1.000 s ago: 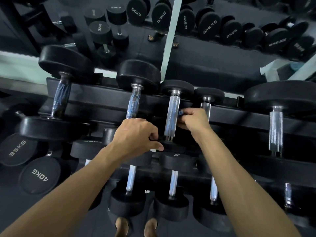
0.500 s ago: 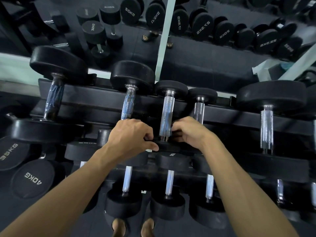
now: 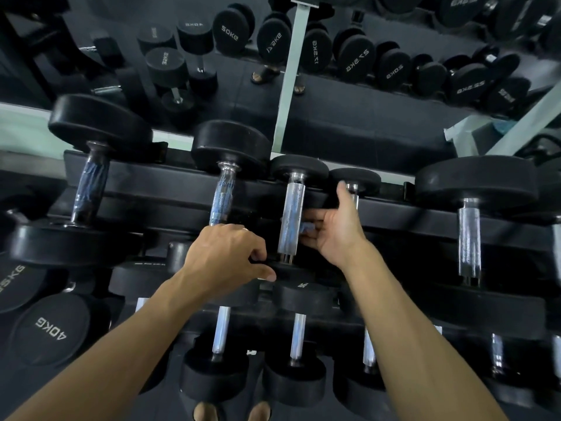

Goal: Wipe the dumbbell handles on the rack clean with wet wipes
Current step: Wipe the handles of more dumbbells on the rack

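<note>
A black dumbbell rack (image 3: 182, 192) holds rows of black dumbbells with chrome handles. The middle dumbbell's handle (image 3: 290, 217) on the top tier stands between my hands. My left hand (image 3: 226, 256) grips the near head (image 3: 291, 270) of that dumbbell from the left. My right hand (image 3: 334, 229) is to the right of the handle, palm turned toward it, thumb pointing up, with a small pale blue wet wipe (image 3: 307, 228) pinched in its fingers against the handle's right side.
Larger dumbbells sit left (image 3: 91, 180) and right (image 3: 469, 235) on the top tier. A lower tier carries smaller dumbbells (image 3: 297, 338). A wall mirror (image 3: 334, 71) behind reflects more dumbbells. Heads marked 40KG (image 3: 50, 329) lie at the lower left. My toes (image 3: 206, 411) show below.
My right hand slid down the middle handle to its base, then came back up and turned palm toward the handle, thumb raised. The left hand stayed on the dumbbell's near head.
</note>
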The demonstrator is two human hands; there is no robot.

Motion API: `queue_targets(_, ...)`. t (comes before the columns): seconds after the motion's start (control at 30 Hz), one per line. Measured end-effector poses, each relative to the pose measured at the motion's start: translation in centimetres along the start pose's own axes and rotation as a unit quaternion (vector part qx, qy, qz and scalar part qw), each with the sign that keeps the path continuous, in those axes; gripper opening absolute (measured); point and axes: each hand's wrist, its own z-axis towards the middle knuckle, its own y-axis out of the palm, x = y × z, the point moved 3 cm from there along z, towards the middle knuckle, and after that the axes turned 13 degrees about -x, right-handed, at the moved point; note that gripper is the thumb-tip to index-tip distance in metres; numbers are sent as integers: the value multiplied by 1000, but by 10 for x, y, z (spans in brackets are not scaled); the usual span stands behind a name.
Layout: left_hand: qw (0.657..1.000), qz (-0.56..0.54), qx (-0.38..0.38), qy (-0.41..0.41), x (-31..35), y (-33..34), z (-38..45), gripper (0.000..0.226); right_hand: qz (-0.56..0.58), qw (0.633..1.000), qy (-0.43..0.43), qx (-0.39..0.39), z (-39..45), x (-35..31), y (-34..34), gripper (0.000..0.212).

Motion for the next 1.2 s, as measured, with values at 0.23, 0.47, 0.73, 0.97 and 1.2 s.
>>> queue_targets(0.23,1000,5,-1,-5,0,-1,0,44,52,997,-31,-54,7,-6,11,95)
queue_targets(0.47,1000,10,-12,-8,0,-2,0,45,11,997,20,-70,0,0,1,93)
queue_targets(0.73,1000,6,-17,-6,0,-1,0,45,80,996,-25,-29,3,4,-1,100)
queue_targets(0.97,1000,-4,5,-6,1,-2,-1,44,83,991,-75,-69,0,7,7,89)
queue_targets(1.2,1000,-2,-8,-11,2,-2,-1,45,111,984,-121,-69,8,-5,8,98)
